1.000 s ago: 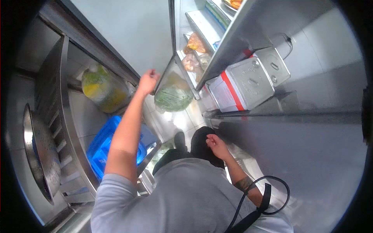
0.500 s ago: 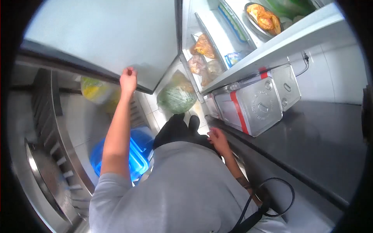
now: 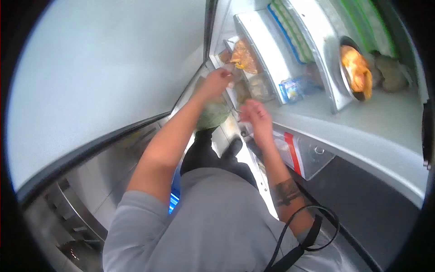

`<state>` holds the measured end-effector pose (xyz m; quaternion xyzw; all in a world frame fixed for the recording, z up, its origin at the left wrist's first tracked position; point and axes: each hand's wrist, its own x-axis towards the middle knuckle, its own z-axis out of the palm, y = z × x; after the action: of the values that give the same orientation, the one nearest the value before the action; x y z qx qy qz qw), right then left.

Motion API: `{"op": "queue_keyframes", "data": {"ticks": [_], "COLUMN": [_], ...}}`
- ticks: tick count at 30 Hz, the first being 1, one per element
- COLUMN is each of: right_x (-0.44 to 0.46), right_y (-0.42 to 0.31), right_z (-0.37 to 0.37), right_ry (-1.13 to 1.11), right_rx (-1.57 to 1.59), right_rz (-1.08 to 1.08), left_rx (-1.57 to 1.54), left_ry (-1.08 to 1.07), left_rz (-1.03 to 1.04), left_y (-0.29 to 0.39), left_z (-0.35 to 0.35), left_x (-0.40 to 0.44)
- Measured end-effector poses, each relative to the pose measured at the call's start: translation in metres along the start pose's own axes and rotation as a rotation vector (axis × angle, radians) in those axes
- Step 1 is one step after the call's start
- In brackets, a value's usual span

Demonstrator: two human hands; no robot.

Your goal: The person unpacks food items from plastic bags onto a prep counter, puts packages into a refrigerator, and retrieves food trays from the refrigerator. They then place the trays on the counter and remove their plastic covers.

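My left hand [image 3: 219, 82] is in front of the lowest shelf of an open fridge, its bent fingers close to clear plastic bags. Blur hides whether those fingers touch a bag. An orange-coloured bagged food [image 3: 245, 56] lies just beyond it, and a pale bagged food [image 3: 260, 87] sits nearer. My right hand [image 3: 256, 114] hovers by the front of the same shelf, fingers loosely bent and apart, with nothing visible in them. Under my left forearm, a green plastic bag [image 3: 214, 115] rests on the floor, partly hidden.
The fridge door [image 3: 118, 59] stands wide at my left. Higher shelves hold a blue-and-white packet [image 3: 292, 89] and a bowl with orange food [image 3: 357, 72]. A metal tin with a red stripe [image 3: 310, 156] stands on the dark counter [image 3: 358, 208]. A blue crate [image 3: 174, 199] shows at my side.
My left hand has left the door edge and moved right to the low shelf. My right hand has risen towards it. The door appears larger, and my view has shifted closer to the shelves.
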<state>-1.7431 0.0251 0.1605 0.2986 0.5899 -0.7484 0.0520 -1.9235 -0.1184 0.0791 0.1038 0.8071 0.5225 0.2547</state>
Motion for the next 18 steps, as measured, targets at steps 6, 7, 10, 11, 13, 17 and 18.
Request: {"op": "queue_keyframes", "data": {"ticks": [6,7,10,11,13,17,18], "right_x": [0.102,0.121,0.162,0.173,0.186,0.204,0.2], "right_y": [-0.082,-0.092,-0.124,-0.131,-0.141,-0.141,-0.143], "right_z": [0.0,-0.006,-0.022,-0.033,-0.04,-0.06,-0.057], "right_ry": [0.103,0.131,0.314,0.285,0.26,0.333,0.436], "right_rx": [0.616,0.729,1.055,1.087,1.126,1.266,0.358], "right_rz": [-0.264,-0.315,-0.375,-0.469,-0.574,-0.558,-0.684], "left_rx": [-0.415,-0.556,-0.445,-0.435,-0.484,-0.549,-0.548], "left_ry": [-0.144,-0.151,-0.267,-0.271,-0.258,-0.265,-0.277], "left_rz": [0.039,0.059,0.183,0.186,0.139,-0.018,-0.012], "left_y": [0.067,0.075,0.087,0.094,0.117,0.148,0.155], "left_z": [0.02,0.028,0.054,0.063,0.072,0.092,0.097], "left_x": [0.051,0.06,0.101,0.11,0.121,0.133,0.134]}}
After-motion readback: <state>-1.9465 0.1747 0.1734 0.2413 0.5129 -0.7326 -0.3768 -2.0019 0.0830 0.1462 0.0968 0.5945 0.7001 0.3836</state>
